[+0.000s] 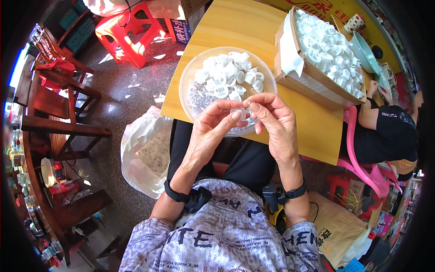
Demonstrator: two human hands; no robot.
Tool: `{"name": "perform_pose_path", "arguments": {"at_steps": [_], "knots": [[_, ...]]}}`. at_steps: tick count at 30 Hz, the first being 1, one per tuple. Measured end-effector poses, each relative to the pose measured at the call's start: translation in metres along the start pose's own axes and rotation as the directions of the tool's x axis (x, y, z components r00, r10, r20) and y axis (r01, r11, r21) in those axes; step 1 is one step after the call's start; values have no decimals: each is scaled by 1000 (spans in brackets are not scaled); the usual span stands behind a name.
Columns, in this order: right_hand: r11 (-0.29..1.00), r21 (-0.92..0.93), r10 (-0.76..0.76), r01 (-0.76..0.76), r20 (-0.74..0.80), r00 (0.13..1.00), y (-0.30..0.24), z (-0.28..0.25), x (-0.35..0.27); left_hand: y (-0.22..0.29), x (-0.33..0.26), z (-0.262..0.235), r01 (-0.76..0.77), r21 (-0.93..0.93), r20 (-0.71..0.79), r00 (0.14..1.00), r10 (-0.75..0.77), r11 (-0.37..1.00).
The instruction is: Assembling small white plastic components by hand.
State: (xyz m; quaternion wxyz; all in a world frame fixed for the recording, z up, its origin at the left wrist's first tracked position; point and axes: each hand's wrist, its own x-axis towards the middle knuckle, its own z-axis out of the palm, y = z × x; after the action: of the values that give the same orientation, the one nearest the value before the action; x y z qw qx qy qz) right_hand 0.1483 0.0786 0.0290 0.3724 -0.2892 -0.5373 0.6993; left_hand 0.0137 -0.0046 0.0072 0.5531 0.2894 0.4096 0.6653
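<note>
While sitting at the yellow wooden table (pixel 312 131), I am pinching a small clear plastic piece (pixel 241 112) between my left hand (pixel 213 129) and right hand (pixel 274 120), just above the round clear plastic bowl (pixel 190 79) of white plastic rings (pixel 226 75).

A red plastic stool (pixel 131 34) stands on the floor at eleven o'clock. Dark wooden chairs (pixel 63 97) line the nine o'clock side. A white plastic bag (pixel 147 152) of pale pieces slumps on the floor just left of centre. At two o'clock a cardboard box (pixel 312 79) heaped with white plastic rings sits on the wooden table (pixel 240 25). At three o'clock another person (pixel 392 131) in a black shirt sits beside a pink plastic chair (pixel 362 158).
</note>
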Motion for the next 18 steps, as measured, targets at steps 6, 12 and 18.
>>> {"name": "perform_pose_path", "arguments": {"at_steps": [6, 12, 18], "knots": [[993, -102, -66, 61, -42, 997, -4, 6, -9, -1, -3, 2, -42, 60, -7, 999, 42, 997], [985, -159, -73, 68, -29, 997, -2, 4, -12, -3, 0, 1, -177, 236, -8, 983, 184, 956], [873, -432, -226, 228, 57, 972, -10, -4, -9, -1, 2, -5, -82, 86, 76, 994, 75, 993]]}}
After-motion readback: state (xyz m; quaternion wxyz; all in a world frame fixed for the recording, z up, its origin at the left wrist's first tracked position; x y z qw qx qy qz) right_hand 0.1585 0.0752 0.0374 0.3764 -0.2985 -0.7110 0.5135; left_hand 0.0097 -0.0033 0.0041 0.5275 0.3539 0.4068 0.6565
